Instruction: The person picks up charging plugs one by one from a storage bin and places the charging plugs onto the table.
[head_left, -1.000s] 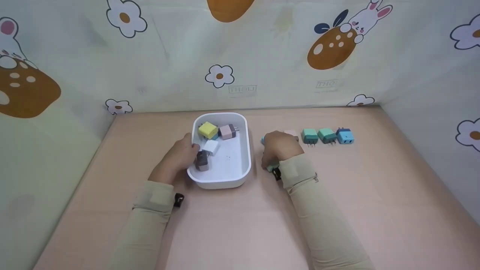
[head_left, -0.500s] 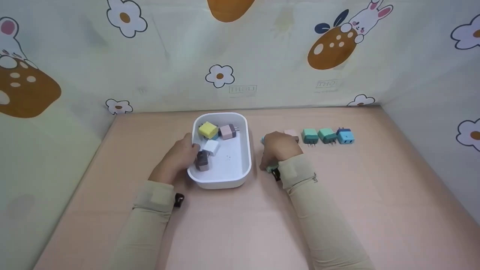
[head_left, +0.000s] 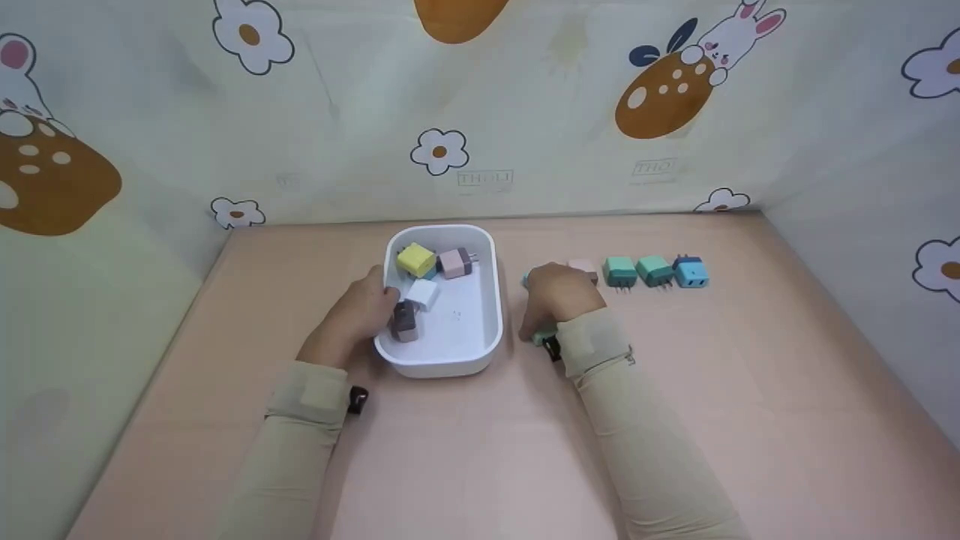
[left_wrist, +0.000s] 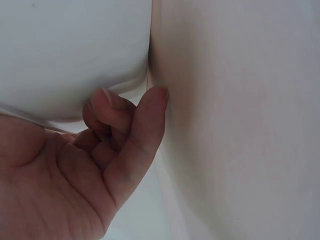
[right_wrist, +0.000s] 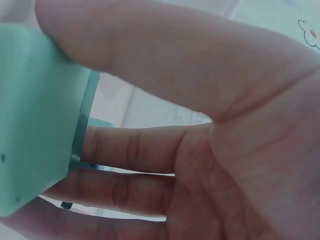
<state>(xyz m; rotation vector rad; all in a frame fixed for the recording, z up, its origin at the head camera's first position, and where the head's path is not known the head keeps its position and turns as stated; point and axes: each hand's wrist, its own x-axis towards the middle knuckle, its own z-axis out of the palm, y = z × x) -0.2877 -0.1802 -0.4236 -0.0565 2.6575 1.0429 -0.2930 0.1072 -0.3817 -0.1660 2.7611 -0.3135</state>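
My left hand (head_left: 352,311) grips the left wall of a white plastic tray (head_left: 442,369), thumb over the rim; the left wrist view shows its fingers (left_wrist: 145,120) curled low against the tray's outside. To the tray's right, my right hand (head_left: 564,292) holds a mint-green charger plug (right_wrist: 40,120) between thumb and fingers at the table. Inside the tray lie a yellow plug (head_left: 416,259) over a bluish one, a pink-and-grey plug (head_left: 454,263), a white plug (head_left: 422,295) and a dark grey-and-pink plug (head_left: 405,316).
Right of my right hand stand a pink plug (head_left: 583,265), two green plugs (head_left: 619,271) and a blue plug (head_left: 691,273) in a row. A light-blue piece (head_left: 525,280) is mostly hidden behind that hand. Patterned cloth walls (head_left: 337,150) edge the pinkish table (head_left: 450,465).
My right hand has shifted very slightly left over the last second. The left hand, the tray and the row of plugs look unchanged.
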